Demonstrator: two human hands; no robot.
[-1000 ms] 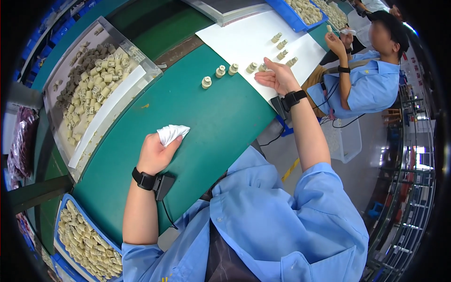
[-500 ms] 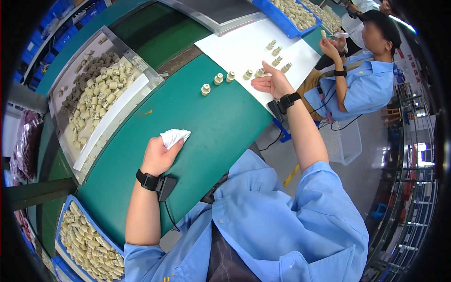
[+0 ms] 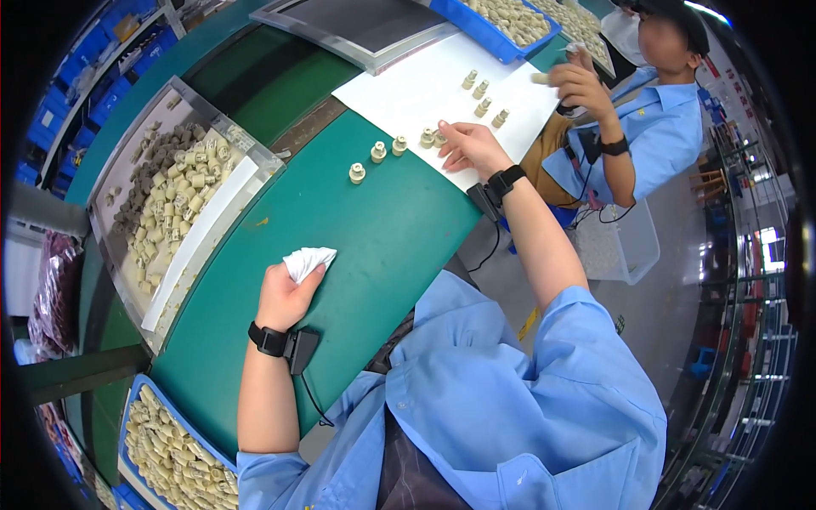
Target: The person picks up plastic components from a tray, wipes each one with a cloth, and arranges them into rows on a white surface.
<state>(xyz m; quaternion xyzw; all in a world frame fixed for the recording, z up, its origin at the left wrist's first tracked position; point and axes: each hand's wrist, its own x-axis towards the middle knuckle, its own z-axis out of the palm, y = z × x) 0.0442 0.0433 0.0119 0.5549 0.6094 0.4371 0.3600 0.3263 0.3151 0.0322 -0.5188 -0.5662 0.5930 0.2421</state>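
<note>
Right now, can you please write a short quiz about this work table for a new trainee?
1. True or false: the left hand holds a white cloth.
2. How many small cream parts stand in a row on the green table, left of the white paper? A) three B) seven
3. What does the right hand rest on?

Key: 1 true; 2 A; 3 the edge of the white paper, next to more cream parts.

A dark purple plastic bag (image 3: 53,293) slumped at the far left, beside the grey tray. A flat dark panel in a grey frame (image 3: 361,24), perhaps a screen, lay at the bench's far end, blank. I saw no labels or signs.
</note>
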